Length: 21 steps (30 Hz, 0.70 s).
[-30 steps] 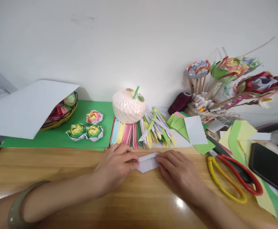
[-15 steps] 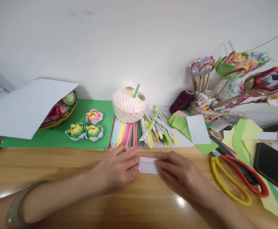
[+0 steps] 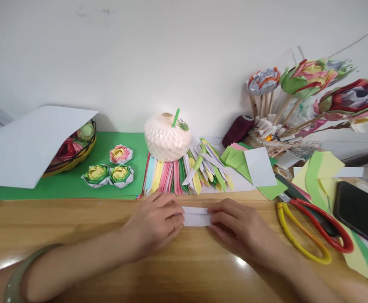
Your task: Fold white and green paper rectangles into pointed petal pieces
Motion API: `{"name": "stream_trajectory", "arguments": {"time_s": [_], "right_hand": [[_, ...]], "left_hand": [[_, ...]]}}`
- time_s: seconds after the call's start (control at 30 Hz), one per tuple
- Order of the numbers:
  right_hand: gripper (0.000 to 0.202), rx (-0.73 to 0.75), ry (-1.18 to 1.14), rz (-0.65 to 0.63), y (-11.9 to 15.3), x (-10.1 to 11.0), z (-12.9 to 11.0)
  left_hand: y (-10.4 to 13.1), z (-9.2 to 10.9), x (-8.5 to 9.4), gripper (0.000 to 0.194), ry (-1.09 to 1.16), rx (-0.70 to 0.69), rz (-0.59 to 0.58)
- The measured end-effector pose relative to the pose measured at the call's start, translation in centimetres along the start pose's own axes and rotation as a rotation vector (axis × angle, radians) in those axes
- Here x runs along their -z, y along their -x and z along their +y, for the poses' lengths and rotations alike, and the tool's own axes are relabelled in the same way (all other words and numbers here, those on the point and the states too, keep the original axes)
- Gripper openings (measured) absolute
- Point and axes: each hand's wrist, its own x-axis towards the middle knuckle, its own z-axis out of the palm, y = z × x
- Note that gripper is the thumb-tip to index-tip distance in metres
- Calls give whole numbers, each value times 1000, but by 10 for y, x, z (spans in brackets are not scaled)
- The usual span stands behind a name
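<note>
The bare left hand [image 3: 155, 221] and right hand [image 3: 244, 225] are angled inward, loosely curled. Between them, in front of the round white dimpled ornament [image 3: 167, 139], a folded white paper rectangle [image 3: 196, 218] is pinched at both ends.

Single head view, forward and down

room over tabletop [image 3: 184, 273] nearside of hands [image 3: 155, 223]; scissors [image 3: 326, 218] block right, paper strips [image 3: 177, 179] and round white object [image 3: 167, 139] block ahead

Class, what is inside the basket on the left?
A red flower and a pale green one show in the basket. The white sheet covers its left part; what lies beneath cannot be seen.
</note>
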Motion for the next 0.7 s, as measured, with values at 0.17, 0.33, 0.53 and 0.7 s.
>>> {"name": "stream_trajectory", "arguments": {"time_s": [0.17, 0.33, 0.53, 0.7], "right_hand": [[13, -82, -51, 6, 0, -3, 2], [13, -84, -68, 14, -2, -5, 3], [7, -102, -100, -19, 0, -4, 4], [11, -131, -162, -34, -1, -3, 5]], "left_hand": [[-1, 2, 1, 13, 138, 179, -45], [-2, 2, 3, 5, 177, 259, -131], [-2, 1, 1, 10, 238, 317, -85], [-5, 7, 0, 13, 234, 391, -76]]}}
